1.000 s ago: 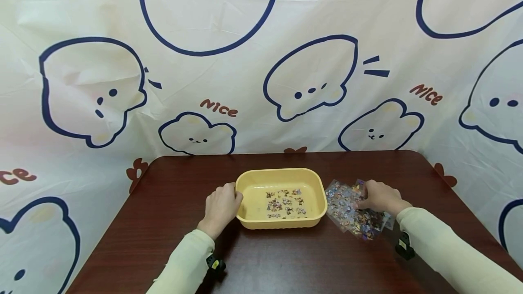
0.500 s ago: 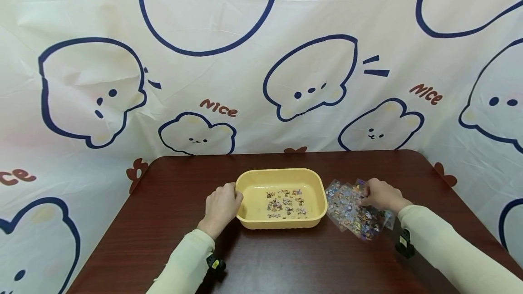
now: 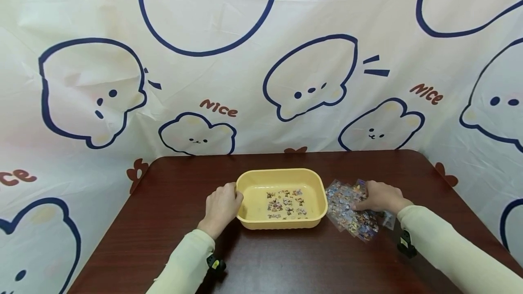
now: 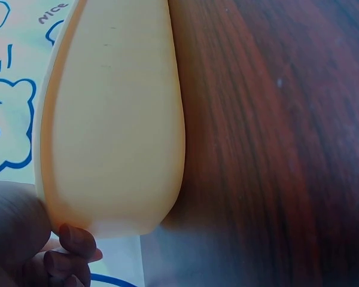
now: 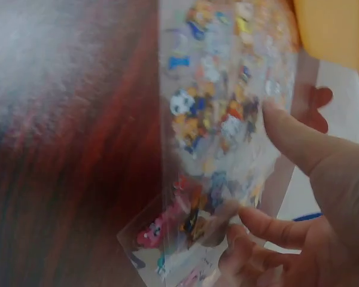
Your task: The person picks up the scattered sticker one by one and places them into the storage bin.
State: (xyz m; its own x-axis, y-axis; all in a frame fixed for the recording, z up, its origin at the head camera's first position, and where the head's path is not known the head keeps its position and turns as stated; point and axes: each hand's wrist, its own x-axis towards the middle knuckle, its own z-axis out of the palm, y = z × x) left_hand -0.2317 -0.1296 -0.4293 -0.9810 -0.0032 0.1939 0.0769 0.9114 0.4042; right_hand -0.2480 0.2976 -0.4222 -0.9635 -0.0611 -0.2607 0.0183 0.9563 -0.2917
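A yellow plastic basin (image 3: 253, 205) stands on the table, with small cartoon stickers (image 3: 287, 203) lying flat inside it. My left hand (image 3: 222, 208) grips the basin's left rim; in the left wrist view its curled fingers (image 4: 78, 240) meet the basin's outer wall (image 4: 113, 131). Right of the basin lies an overlapping pile of clear sticker sheets (image 3: 347, 208) covered in colourful figures. At this pile's right side, my right hand (image 3: 384, 196) holds the sheets, thumb (image 5: 296, 134) on their face and fingers bent at the edge; part of that grasp is blurred.
The dark brown wooden table (image 3: 286, 262) reaches back to a white cloth backdrop (image 3: 249, 76) with cartoon bears. A loose sheet corner (image 3: 389, 220) sticks out under the right wrist. A small black device (image 3: 215, 263) is strapped to each wrist.
My right hand shifts slightly on the pile, and its thumb reaches further left. The upper sheets slide a little, baring a sheet corner on the right. Left hand and basin stay put.
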